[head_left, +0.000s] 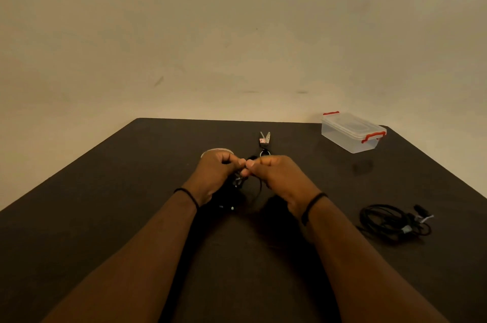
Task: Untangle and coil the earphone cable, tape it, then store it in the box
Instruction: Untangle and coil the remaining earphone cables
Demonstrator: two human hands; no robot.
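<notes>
- Forearms reach in from the near edge of the table (105,191), each wrist wearing a thin dark band, and meet over the middle so both hands can work on one spot.
- Left hand (214,173) and right hand (276,177) are curled, thumb and fingertips nearly touching, each pinching a strand of the earphone cable (238,181); the rest of it hangs in a dark bunch below them down to the table. That close two-handed pinch suits picking a knot apart, so untangling seems to be the step in hand, with coiling and taping not yet done.
- Off to the right lies a second cable bundle (392,220), loosely looped, with pale tags on it; whether it is finished or waiting I cannot tell.
- Just beyond the left hand a tape roll (217,151) peeks out, and beyond the right hand lie scissors (264,139), blades pointing away; both are within easy reach, probably for the taping step.
- At the far right corner stands the clear plastic box (353,133) with red clips, lid on, well apart from the hands.
- Dark matte tabletop, then a plain beige wall behind, dimly and warmly lit.
</notes>
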